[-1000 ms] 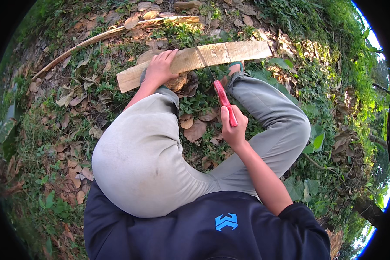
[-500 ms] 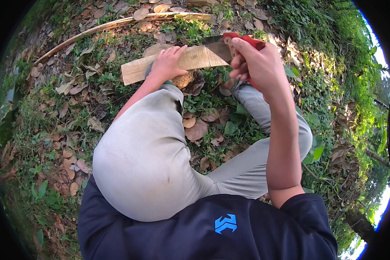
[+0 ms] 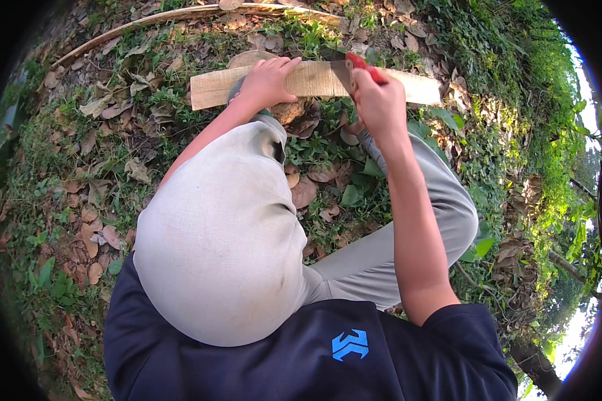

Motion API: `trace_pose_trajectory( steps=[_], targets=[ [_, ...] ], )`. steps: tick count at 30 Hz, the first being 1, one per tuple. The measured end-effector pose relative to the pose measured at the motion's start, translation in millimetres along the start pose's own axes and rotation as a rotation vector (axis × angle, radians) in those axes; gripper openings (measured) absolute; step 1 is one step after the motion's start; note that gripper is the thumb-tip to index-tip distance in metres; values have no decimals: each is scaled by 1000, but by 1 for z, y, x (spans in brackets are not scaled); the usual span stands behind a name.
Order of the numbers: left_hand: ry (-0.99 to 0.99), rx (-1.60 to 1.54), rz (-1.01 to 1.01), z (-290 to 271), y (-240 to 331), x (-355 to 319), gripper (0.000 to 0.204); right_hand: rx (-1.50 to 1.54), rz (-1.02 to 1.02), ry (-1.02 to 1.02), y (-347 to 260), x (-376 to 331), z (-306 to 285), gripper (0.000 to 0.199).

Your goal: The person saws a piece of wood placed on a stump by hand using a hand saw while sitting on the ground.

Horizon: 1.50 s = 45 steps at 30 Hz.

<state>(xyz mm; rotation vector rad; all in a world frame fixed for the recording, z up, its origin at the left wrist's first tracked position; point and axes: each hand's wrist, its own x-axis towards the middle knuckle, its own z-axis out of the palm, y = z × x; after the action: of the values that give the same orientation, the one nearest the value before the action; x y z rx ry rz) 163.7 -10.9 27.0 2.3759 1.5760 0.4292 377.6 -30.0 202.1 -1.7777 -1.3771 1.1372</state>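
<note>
A pale wooden board (image 3: 314, 81) lies across the leafy ground in front of my bent knees. My left hand (image 3: 267, 80) presses flat on it near its middle. My right hand (image 3: 378, 100) is closed on the red handle of a hand saw (image 3: 354, 67), whose dark blade rests on the board just right of my left hand. The blade's lower part is hidden behind the board and my hand.
Dry brown leaves and green weeds cover the ground. A long thin curved branch (image 3: 180, 17) lies beyond the board. Dense green bushes (image 3: 535, 100) rise on the right. My grey-trousered knees (image 3: 227, 227) fill the centre.
My right hand has swung the saw from down by my knee up to the board, and the blade now sits on the wood. The left hand stays pressed on the board.
</note>
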Motion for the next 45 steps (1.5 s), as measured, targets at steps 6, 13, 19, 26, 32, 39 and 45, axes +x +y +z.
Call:
trace_pose_trajectory(
  steps=[6,13,19,26,32,39,45],
  targets=[
    [4,-29,11,-9,2,-1,94,224,-74,36,87,-73,-5,25],
    [-29,-26,19,-7,1,1,92,502,-81,73,147,-96,16,21],
    [-63,-262,-69,-26,-14,-7,68,239,-216,48,136,-86,2,26],
    [307,-221,-364,-58,-97,-153,40,205,-291,3,125,-83,0,22],
    [144,-272,-885,-107,-86,-284,37,266,-285,22,121,-86,3,22],
    [111,-329,-1131,-142,-51,-364,35,93,-302,58,126,-74,7,27],
    [137,-370,-1205,-143,-41,-401,33,70,-237,106,133,-65,13,29]
  ],
)
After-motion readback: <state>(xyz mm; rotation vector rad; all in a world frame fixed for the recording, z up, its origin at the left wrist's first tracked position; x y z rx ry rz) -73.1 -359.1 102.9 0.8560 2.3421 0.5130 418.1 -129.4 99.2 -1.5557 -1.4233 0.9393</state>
